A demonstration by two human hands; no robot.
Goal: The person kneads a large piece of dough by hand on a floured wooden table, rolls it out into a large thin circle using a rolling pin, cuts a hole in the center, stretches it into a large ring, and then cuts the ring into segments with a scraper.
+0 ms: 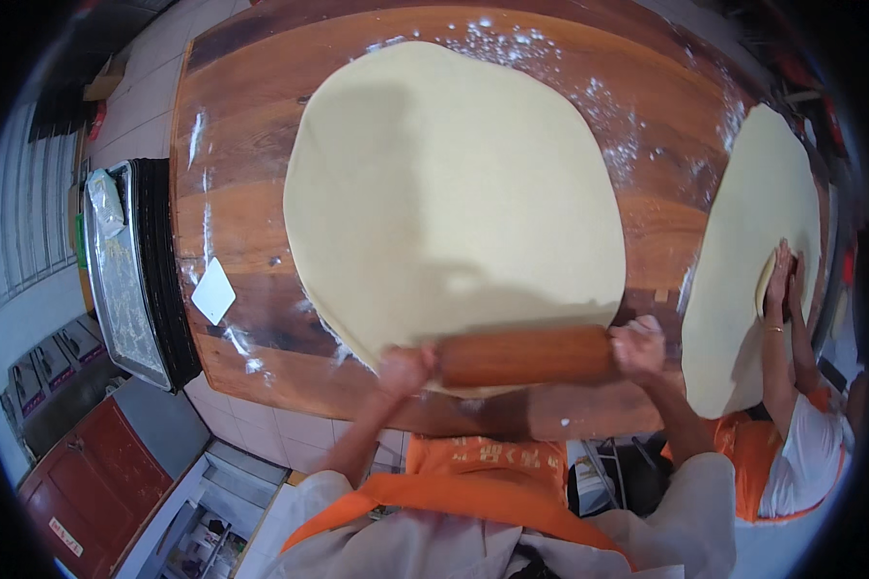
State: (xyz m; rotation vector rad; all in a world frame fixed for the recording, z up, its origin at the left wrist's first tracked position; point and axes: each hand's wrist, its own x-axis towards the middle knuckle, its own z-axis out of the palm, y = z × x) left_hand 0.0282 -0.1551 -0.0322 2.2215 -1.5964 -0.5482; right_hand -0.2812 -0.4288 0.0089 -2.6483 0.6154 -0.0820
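A large, thin sheet of pale dough (pixel 454 193) lies spread on the wooden table (pixel 232 193). Across its near edge sits a brown wooden rolling pin (pixel 526 355). My left hand (pixel 404 370) grips the pin's left end and my right hand (pixel 637 345) grips its right end. Both forearms come up from the lower edge, over an orange apron.
Flour dusts the far tabletop (pixel 512 43). A white plastic scraper (pixel 212 290) lies at the table's left edge. Stacked dark trays (pixel 130 280) stand left of the table. On the right, another person's hands (pixel 782 275) press a second dough sheet (pixel 743 251).
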